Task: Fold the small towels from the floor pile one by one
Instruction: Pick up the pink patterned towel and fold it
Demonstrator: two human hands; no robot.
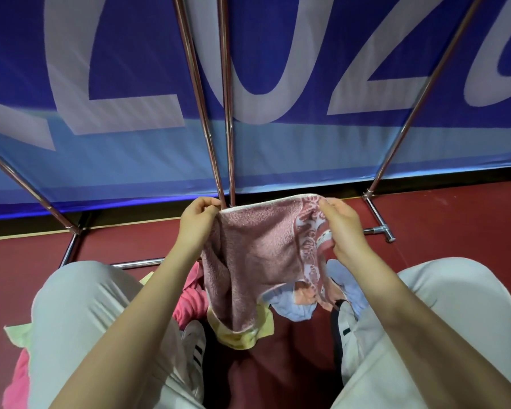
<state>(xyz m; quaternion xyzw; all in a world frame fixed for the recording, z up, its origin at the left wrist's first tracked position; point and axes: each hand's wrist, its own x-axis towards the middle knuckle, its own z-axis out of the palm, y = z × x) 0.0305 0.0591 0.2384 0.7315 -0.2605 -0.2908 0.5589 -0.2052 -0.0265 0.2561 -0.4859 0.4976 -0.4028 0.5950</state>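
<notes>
The pink towel [257, 261] hangs in the air at the centre of the view, above the floor pile [239, 335], stretched along its top hem between both hands. The left hand [196, 222], at 9 o'clock of the towel, pinches the top-left corner with curled fingers and thumb; the right hand [341, 228], at 3 o'clock, has its fingers curled round the patterned edge, a little below the top corner as far as I can tell. The step in hand looks like squaring the towel up before the first fold. To do it well, the right hand's grip should probably slide up to the true corner, so the hem pulls taut and level and the lower part, now bunched and twisted toward 6 o'clock, drops flat. Lifting it clear of the yellow towel [239, 339] and blue towel [295, 308] below would keep it from dragging them. Then bring corner to corner, matching edges before creasing.
</notes>
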